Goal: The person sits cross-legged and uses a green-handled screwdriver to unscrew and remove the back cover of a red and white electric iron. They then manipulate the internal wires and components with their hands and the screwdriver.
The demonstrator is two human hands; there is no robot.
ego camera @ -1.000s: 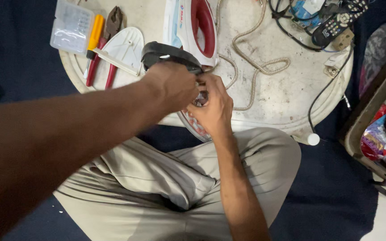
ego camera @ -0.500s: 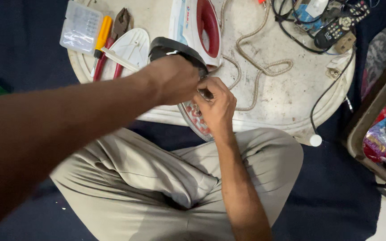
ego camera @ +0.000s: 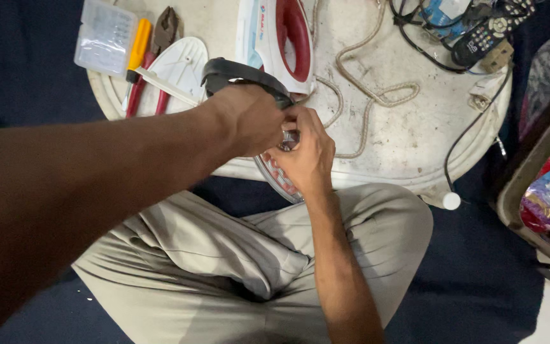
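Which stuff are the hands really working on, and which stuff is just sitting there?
Being worked on:
- left hand and right hand, both on the metal iron base
- black handle piece

Just sitting there:
- red and white iron
- pliers
- clear plastic box
- remote control
- braided cord

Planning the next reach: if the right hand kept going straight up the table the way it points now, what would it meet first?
The right hand points up the table. First in line appears to be the red and white iron, just beyond the black handle at the left hand; depth is unclear.
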